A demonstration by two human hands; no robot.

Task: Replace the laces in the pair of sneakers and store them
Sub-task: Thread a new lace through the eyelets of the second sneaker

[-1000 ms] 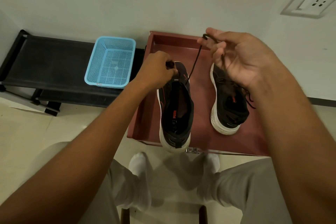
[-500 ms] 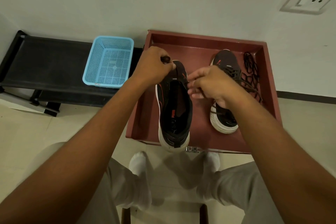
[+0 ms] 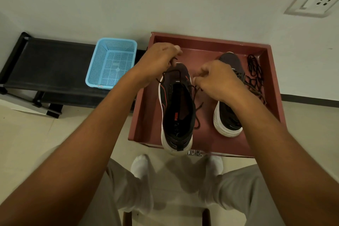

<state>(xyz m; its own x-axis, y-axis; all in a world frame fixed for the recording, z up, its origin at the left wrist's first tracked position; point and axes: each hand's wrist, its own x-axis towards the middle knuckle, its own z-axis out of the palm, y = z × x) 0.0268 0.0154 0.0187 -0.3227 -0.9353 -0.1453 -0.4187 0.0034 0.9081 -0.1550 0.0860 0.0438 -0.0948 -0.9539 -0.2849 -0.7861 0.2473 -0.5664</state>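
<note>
Two black sneakers with white soles stand in a reddish-brown tray (image 3: 146,115). The left sneaker (image 3: 177,113) has its heel over the tray's front edge, and a dark lace (image 3: 197,108) runs loosely across its front and down its right side. My left hand (image 3: 157,60) pinches one lace end above the toe. My right hand (image 3: 216,79) pinches the lace at the shoe's right edge. The right sneaker (image 3: 227,121) lies partly under my right wrist. A loose black lace (image 3: 255,73) is heaped in the tray's far right corner.
A light blue mesh basket (image 3: 111,63) sits on a low black bench (image 3: 45,62) left of the tray, against the white wall. A wall socket (image 3: 319,0) is at the upper right. My knees and white socks (image 3: 141,167) are below the tray.
My right hand came down from high above the tray, where it held the lace end up, to the right edge of the left sneaker. The lace now hangs slack beside the shoe.
</note>
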